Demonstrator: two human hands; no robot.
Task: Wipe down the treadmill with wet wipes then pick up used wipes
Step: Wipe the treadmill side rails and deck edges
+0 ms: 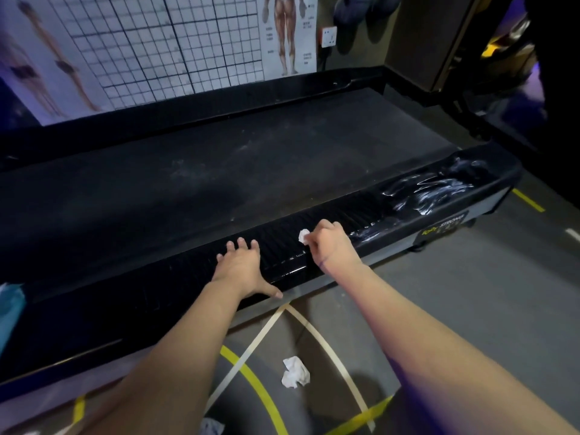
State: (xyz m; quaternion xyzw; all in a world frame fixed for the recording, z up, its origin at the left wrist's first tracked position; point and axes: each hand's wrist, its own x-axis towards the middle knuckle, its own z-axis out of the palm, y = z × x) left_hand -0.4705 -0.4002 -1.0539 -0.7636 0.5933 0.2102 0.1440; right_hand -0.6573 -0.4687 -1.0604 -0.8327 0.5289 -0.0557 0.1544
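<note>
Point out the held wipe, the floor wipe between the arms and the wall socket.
Held wipe (pixel 303 236): head view, exposed white end.
Floor wipe (pixel 295 372): head view, crumpled middle.
Wall socket (pixel 328 36): head view, white faceplate.

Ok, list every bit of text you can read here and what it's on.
"STRONG": pale letters on the dark label on the treadmill side.
Yellow mark just before that word: too blurred to read.
Anatomy poster: captions beside the legs too small and blurred to read.
Grid chart: no readable text.
</note>
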